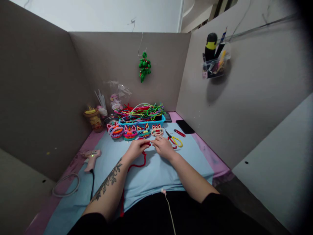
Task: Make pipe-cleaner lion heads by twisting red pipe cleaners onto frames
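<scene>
Over the blue cloth (156, 166) my two hands meet fingertip to fingertip. My left hand (138, 148) is closed on a red pipe cleaner (144, 158), part of it bunched at the fingers. Its loose length curls down across the cloth and passes behind my left forearm. My right hand (161, 146) has its fingers pinched together beside the left fingertips; what they grip is too small to make out. Just beyond my hands stand several colourful fuzzy animal-head figures, among them a pink and teal one (130, 133) and a cream one (156, 130).
A blue basket (141, 123) full of pipe cleaners stands behind the figures. Yellow-handled scissors (177, 142), red-handled pliers, a red utility knife (179, 133) and a black phone (185, 126) lie right. A pink glue gun (93, 160) with its cord lies left. Grey partitions enclose three sides.
</scene>
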### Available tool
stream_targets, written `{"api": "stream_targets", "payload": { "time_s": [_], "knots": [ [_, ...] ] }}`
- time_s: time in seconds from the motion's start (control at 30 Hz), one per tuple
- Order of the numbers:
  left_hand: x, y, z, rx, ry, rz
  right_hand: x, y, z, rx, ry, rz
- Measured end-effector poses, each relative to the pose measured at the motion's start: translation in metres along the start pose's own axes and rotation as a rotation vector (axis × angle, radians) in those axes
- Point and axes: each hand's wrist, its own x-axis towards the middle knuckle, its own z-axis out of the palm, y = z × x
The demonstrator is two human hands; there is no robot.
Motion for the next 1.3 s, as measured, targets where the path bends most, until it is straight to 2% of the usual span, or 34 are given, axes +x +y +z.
{"api": "stream_targets", "payload": {
  "time_s": [0.2,0.3,0.4,0.53,0.6,0.67,0.77,0.83,0.97,1.07,1.2,1.3],
  "knots": [
    [0.003,0.005,-0.007,-0.624,0.052,-0.26,0.0,0.004,0.005,0.225,0.232,0.11],
    [0.004,0.001,-0.015,-0.676,0.034,-0.359,0.001,0.005,0.001,0.345,0.327,0.157],
    [0.003,-0.002,-0.021,-0.606,-0.16,-0.36,0.004,0.004,-0.004,0.452,0.403,0.222],
    [-0.003,0.003,-0.025,-0.667,-0.582,-0.309,0.011,0.002,-0.004,0.661,0.423,0.394],
    [-0.006,0.005,-0.028,-0.737,-0.686,-0.286,0.014,0.003,-0.001,0.776,0.41,0.472],
    [-0.008,0.005,-0.032,-0.833,-0.605,-0.238,0.016,0.004,0.002,0.847,0.426,0.513],
    [-0.006,0.001,-0.033,-0.949,-0.292,-0.2,0.017,0.004,0.003,0.848,0.48,0.527],
    [-0.002,-0.002,-0.028,-0.957,-0.138,-0.237,0.016,0.001,0.003,0.792,0.476,0.512],
    [0.005,-0.001,-0.004,-0.828,-0.044,-0.361,0.014,-0.011,0.004,0.596,0.382,0.399],
    [0.01,0.002,0.01,-0.86,0.181,-0.313,0.011,-0.02,0.008,0.404,0.324,0.29],
    [0.012,0.002,0.011,-0.941,0.358,-0.299,0.008,-0.027,0.011,0.243,0.285,0.203],
    [0.011,0.001,0.009,-0.965,0.393,-0.31,0.008,-0.028,0.012,0.222,0.301,0.166]
  ]
}}
